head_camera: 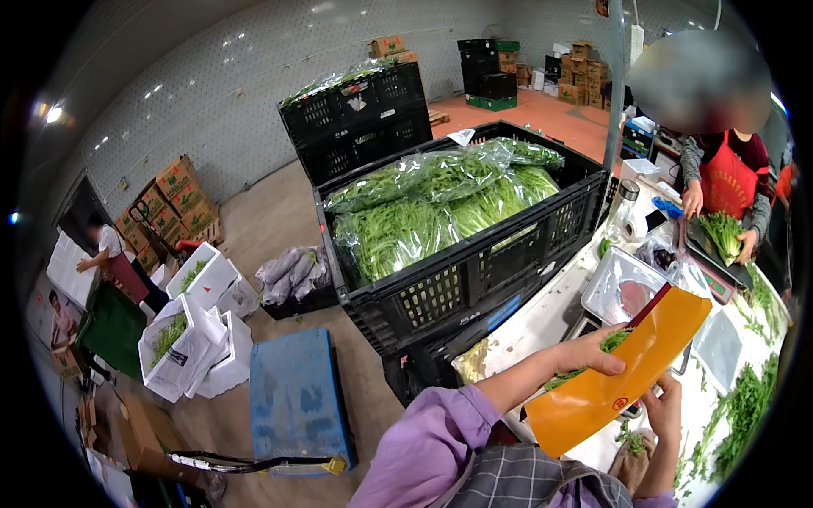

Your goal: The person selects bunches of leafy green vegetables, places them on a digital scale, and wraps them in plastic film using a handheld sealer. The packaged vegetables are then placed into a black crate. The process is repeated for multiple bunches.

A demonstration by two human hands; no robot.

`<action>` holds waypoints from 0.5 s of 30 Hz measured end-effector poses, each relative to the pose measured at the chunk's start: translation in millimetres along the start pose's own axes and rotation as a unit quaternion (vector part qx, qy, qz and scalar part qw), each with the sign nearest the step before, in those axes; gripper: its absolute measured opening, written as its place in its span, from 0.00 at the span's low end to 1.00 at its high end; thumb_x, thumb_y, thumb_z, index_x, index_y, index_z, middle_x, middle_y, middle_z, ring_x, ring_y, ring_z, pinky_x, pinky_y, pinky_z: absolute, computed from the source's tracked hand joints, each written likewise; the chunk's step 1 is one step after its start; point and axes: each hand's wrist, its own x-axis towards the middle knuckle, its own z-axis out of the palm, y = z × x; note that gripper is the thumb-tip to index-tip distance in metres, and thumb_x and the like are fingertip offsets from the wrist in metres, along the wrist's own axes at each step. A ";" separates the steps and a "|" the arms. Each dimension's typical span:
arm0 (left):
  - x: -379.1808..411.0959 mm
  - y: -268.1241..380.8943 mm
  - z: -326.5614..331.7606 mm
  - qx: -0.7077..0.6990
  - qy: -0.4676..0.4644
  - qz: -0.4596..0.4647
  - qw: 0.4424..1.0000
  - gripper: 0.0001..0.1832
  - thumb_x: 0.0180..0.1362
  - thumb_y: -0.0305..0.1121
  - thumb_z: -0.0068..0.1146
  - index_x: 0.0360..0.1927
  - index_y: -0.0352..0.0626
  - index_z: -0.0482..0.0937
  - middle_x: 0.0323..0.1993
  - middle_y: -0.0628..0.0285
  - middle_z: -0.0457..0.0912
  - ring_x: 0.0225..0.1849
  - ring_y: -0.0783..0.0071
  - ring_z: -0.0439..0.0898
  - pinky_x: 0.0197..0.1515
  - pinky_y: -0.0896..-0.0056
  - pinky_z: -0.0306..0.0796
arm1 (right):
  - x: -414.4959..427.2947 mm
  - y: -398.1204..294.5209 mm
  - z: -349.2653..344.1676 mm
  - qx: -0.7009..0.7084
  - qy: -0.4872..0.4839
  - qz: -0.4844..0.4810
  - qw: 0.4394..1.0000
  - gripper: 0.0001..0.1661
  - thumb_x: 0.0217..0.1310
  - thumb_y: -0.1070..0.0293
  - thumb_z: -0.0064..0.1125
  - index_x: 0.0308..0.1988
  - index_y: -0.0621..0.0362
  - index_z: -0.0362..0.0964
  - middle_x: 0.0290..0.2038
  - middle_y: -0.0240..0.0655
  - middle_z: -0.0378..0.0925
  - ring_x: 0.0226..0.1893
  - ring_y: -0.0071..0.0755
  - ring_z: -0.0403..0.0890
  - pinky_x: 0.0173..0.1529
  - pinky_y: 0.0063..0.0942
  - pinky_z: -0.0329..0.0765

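Observation:
My left hand [594,354] grips an orange packaging sheet [641,362] along its upper edge, thumb on the outer face. Leafy greens [615,340] show between that hand and the sheet. The sheet is glossy, bears a round red mark and has a dark red far edge. My right hand [664,406] holds its lower edge from the right, with some fingers hidden. Just beyond the sheet sits a scale with a metal tray [613,282]. Loose leafy greens [746,419] lie on the white table [514,343] to the right.
A black crate [444,305] of bagged greens stands beyond the table. Across the table, a co-worker's hand [748,246] holds a green bunch [723,235] over another scale. A blue platform cart [295,394] and white foam boxes [171,349] are at left.

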 end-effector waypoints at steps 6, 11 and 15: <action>-22.7 28.7 25.3 -0.061 0.124 -0.020 0.990 0.48 0.39 0.30 0.62 0.64 0.39 0.49 0.55 0.60 0.65 0.55 0.69 0.66 0.56 0.70 0.61 | 20.9 28.2 -28.3 0.046 0.243 -0.006 0.969 0.07 0.53 0.72 0.54 0.26 0.65 0.71 0.19 0.27 0.69 0.22 0.16 0.66 0.28 0.16 0.64; -29.4 1.4 -26.7 0.030 0.076 0.009 0.997 0.53 0.25 0.37 0.72 0.60 0.38 0.57 0.54 0.59 0.68 0.55 0.68 0.68 0.55 0.67 0.61 | 50.5 3.1 -23.9 0.105 0.351 -0.112 0.924 0.07 0.55 0.70 0.54 0.29 0.62 0.71 0.22 0.28 0.70 0.22 0.18 0.65 0.26 0.20 0.64; -21.4 -2.7 -15.7 0.035 0.086 -0.012 0.996 0.54 0.23 0.37 0.75 0.58 0.37 0.58 0.51 0.61 0.70 0.53 0.68 0.69 0.54 0.68 0.62 | 42.3 2.7 27.7 -0.047 0.202 -0.191 0.959 0.07 0.43 0.75 0.55 0.29 0.59 0.71 0.27 0.42 0.75 0.30 0.48 0.76 0.32 0.32 0.73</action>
